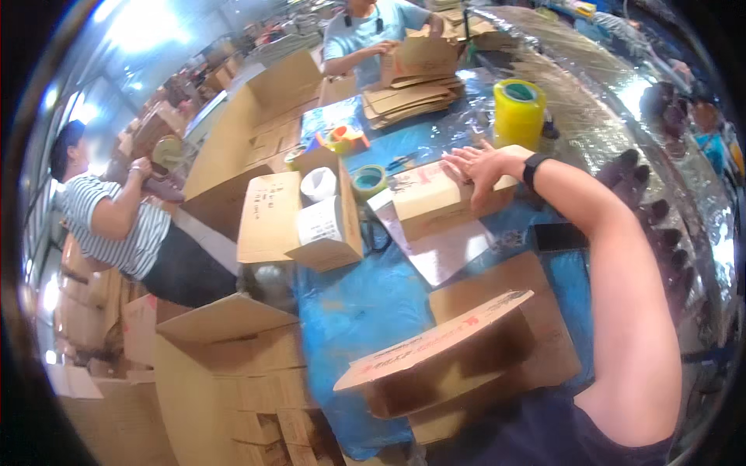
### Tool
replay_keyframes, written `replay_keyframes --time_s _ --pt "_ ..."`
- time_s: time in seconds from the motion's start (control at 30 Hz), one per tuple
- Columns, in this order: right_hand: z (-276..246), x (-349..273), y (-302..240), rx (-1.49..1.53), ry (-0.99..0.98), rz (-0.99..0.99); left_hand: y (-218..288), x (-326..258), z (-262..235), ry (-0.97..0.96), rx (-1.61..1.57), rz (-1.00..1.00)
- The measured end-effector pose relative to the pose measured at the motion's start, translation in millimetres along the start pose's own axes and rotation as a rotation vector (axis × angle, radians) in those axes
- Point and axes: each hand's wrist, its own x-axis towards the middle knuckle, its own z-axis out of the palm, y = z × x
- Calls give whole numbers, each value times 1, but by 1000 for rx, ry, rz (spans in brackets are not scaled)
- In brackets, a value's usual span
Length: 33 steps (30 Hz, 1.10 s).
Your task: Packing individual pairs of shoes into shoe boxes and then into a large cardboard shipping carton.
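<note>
My right hand (486, 169) lies across the top of a small closed cardboard box (427, 194), fingers stretched out and the thumb pointing down its near side. A dark band circles that wrist. Beneath the box, a white sheet of paper (443, 260) sticks out toward me. An open cardboard box (443, 342) with raised flaps sits close in front of my body, below my right arm. My left hand is out of the picture. Left of the small box lies a roll of tape (369, 179).
Yellow tape rolls (519, 113) stand stacked beyond my hand. A box holding a label roll (318, 221) sits left on the blue table cover (350, 311). Large open cartons (225, 342) line the left edge. One person (124, 210) stands left; another (369, 39) handles cardboard across the table.
</note>
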Motion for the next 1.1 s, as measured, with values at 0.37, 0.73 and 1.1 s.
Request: replay_keyframes --time_s 0.37,0.73,1.1 --pt "-69 -172 -36 -222 1167 50 202 109 -20 49 -784 64" --pt "-16 -366 -326 419 992 -714 228 -27 20 -55 -1072 130" --pt "92 -355 -402 441 567 -1023 105 -106 -74 -305 -929 -255"
